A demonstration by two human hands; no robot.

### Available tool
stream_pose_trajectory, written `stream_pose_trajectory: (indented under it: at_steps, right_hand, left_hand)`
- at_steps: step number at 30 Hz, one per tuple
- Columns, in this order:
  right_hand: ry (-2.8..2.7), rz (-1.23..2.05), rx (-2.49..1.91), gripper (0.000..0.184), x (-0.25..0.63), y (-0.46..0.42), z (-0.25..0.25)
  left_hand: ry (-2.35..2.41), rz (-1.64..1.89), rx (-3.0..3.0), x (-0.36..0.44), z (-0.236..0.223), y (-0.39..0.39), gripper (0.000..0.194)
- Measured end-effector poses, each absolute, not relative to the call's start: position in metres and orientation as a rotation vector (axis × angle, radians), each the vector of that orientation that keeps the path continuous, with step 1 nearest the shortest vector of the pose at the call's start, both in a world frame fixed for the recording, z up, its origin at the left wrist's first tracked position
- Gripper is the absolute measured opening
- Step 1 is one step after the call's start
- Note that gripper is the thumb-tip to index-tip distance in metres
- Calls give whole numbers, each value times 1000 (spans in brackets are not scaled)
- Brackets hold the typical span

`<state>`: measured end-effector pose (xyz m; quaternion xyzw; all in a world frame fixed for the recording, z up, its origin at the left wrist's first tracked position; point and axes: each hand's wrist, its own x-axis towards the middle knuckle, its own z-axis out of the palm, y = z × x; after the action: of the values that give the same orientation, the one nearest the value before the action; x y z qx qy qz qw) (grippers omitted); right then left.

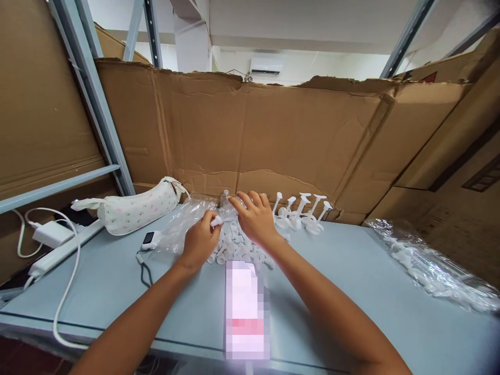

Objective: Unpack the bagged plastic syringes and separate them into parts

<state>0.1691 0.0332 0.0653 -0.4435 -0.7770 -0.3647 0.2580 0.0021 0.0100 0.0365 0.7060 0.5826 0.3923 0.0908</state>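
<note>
My left hand (200, 238) is closed, pinching a small white plastic piece (216, 221) between thumb and fingers. To its right, my right hand (255, 217) has its fingers stretched out over the far side of a pile of small white plastic pieces (236, 242), and nothing shows in it. Clear plastic bottles (226, 205) stand behind the pile, close to the right fingertips and partly hidden by them. Several white plastic parts with round bases and thin stems (299, 213) stand to the right of my right hand.
A blurred-out phone (246, 312) lies in front of the pile. Crumpled clear plastic (177, 224), a small digital device (150, 239) and a patterned pouch (136, 208) are on the left, beside a white power strip (66, 247). Bagged white parts (429, 265) lie right. Cardboard (273, 130) walls the back.
</note>
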Motion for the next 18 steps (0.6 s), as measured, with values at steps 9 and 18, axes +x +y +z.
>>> stream_pose_trajectory:
  at_steps: [9, 18]
  right_hand:
    - [-2191, -989, -1200, 38, 177, 35, 69]
    - [-2231, -948, -1185, 41, 179, 40, 59]
  left_hand:
    - [1901, 1073, 2485, 3, 34, 10, 27]
    - [1914, 943, 2224, 10, 26, 13, 28]
